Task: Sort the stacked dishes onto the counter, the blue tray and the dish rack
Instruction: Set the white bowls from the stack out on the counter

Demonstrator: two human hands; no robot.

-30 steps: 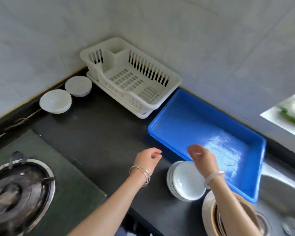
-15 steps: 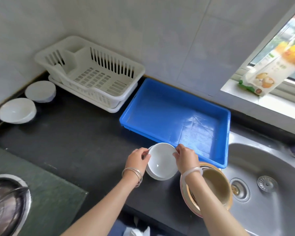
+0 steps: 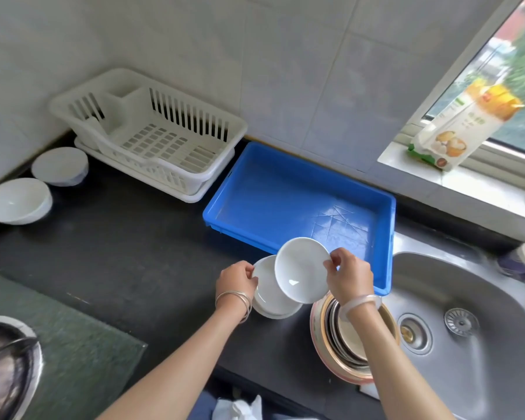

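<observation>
As 2 hands hold dishes, 1 tray

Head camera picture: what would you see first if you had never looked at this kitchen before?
Probably the bright blue tray in the middle, against the wall on the dark counter. Just in front of it, the right hand holds a small white dish above the stack that the left hand grips. The white dish rack sits back left.
</observation>
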